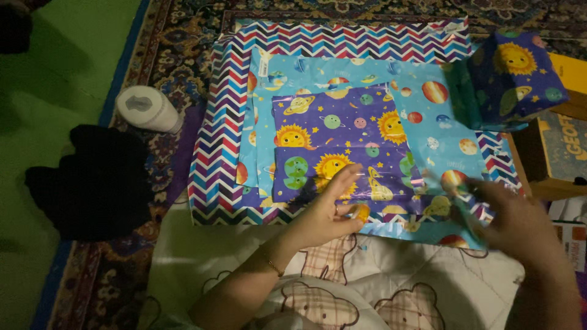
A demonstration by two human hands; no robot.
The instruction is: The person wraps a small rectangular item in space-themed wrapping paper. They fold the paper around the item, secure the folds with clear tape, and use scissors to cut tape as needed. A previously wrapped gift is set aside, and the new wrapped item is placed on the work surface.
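In the head view, a stack of wrapping paper sheets lies on a patterned rug [183, 36] at the middle of the frame: a zigzag sheet [214, 153] at the bottom, a light blue planet sheet [428, 128] over it, and a purple sun-and-planet sheet [342, 140] on top. The left hand [327, 211] rests at the lower centre, fingers [345, 177] spread flat and open on the purple sheet's near edge, gripping nothing. The right hand [520, 223], at the lower right, is blurred; its fingers seem to pinch the near corner of the blue sheet, though I cannot tell how firmly. A wrapped box [513, 76] sits at the upper right, a white roll holder [147, 109] at the left beside a dark cloth [92, 183].

To do this well, I judge the flat hand should press evenly while the other pulls the edge straight, keeping the layers aligned.
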